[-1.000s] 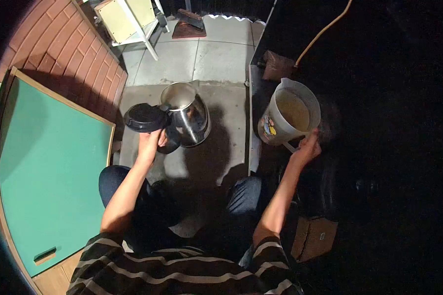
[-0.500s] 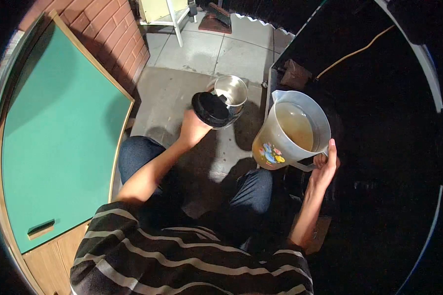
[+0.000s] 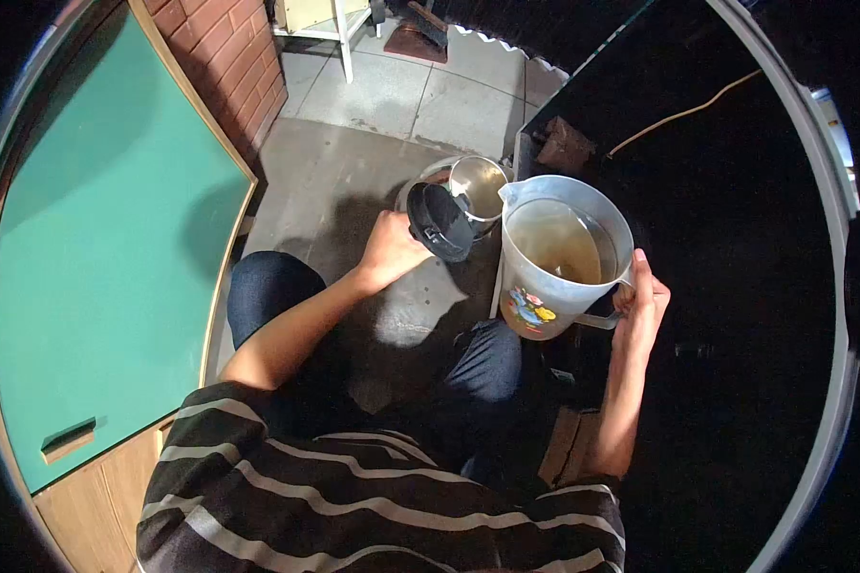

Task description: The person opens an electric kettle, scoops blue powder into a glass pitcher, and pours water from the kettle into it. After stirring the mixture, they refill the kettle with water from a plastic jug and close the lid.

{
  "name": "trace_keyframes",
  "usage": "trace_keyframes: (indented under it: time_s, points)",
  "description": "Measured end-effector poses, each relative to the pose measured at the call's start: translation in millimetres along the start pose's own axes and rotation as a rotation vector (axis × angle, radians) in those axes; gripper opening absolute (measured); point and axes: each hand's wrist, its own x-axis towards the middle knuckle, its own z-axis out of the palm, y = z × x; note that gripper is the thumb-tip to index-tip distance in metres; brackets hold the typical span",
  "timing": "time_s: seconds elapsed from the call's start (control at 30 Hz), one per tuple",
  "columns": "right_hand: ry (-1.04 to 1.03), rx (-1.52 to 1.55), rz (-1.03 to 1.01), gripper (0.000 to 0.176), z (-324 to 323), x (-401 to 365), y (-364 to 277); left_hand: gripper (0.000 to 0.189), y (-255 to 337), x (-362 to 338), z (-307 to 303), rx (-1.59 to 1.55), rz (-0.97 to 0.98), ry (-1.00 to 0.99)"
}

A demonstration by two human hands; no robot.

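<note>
My left hand point(image 3: 389, 250) is closed on the handle of a steel kettle point(image 3: 480, 188), its grip partly hidden behind the raised black lid point(image 3: 440, 222). The kettle's round mouth faces up and shows a shiny metal inside. My right hand point(image 3: 643, 304) grips the handle of a translucent plastic pitcher point(image 3: 528, 256) with a flower print on its side. Cloudy, yellowish-brown liquid fills much of it. Tilted slightly left, the pitcher has its spout close beside the kettle's mouth, and no stream shows between them.
On the left stands a green panel with a wooden edge point(image 3: 105, 248), beside a brick wall point(image 3: 225, 72). A dark surface fills the right side, with a yellow cord point(image 3: 683, 115) and a brown lump point(image 3: 566, 143) on it. A dustpan point(image 3: 417, 42) lies on the tiled floor point(image 3: 377, 91).
My left hand has brought the kettle to the right, closer to the pitcher. The pitcher has shifted slightly left and stands a little more upright, its spout now beside the kettle's mouth.
</note>
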Motion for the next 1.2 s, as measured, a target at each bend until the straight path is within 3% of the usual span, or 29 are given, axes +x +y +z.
trace_keyframes:
  time_s: [0.33,0.4,0.83,0.93,1.0,1.2]
  points:
    - [-0.032,-0.176,-0.004,0.049,5.7,8.3,-15.4,0.030,-10.5,-0.1,4.0,0.035,-0.010,-0.069]
    - [-0.045,-0.180,-0.002,0.049,4.7,8.5,-17.1,0.030,-19.7,-0.6,7.7,0.012,0.024,0.021]
    - [-0.074,-0.260,0.022,0.050,4.2,16.8,-25.7,0.029,-35.6,0.0,2.7,0.042,0.045,0.042]
    - [-0.070,-0.331,0.020,0.052,8.3,18.3,-34.1,0.023,-47.1,-0.3,3.0,0.100,-0.034,-0.069]
    - [-0.059,-0.333,0.027,0.053,9.1,16.7,-38.4,0.027,-49.5,-0.4,7.1,0.023,0.032,0.033]
    - [-0.091,-0.390,0.013,0.052,10.2,16.0,-45.5,0.036,-73.0,-4.7,4.4,0.069,0.061,0.031]
